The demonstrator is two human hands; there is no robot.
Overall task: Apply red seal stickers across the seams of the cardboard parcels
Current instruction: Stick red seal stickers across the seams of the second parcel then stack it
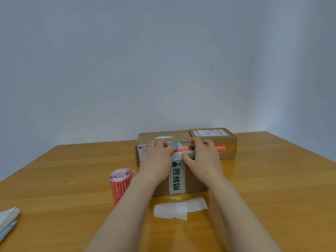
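Observation:
A cardboard parcel (192, 180) with white tape bearing green characters stands nearest me on the wooden table. A red seal sticker (182, 150) lies across its top far edge. My left hand (157, 160) presses the sticker's left end with its fingertips. Over on the right end, my right hand (202, 157) presses down, thumb on the tape below. Two more parcels stand behind: a left one (163, 136) and a right one (227, 142) that carries a red sticker (220, 148) on its front face. A roll of red stickers (120, 182) stands left of my forearm.
White backing paper strips (180, 208) lie on the table (72, 179) in front of the near parcel. A stack of papers or booklets (8, 217) sits at the left edge. A plain wall rises behind the table.

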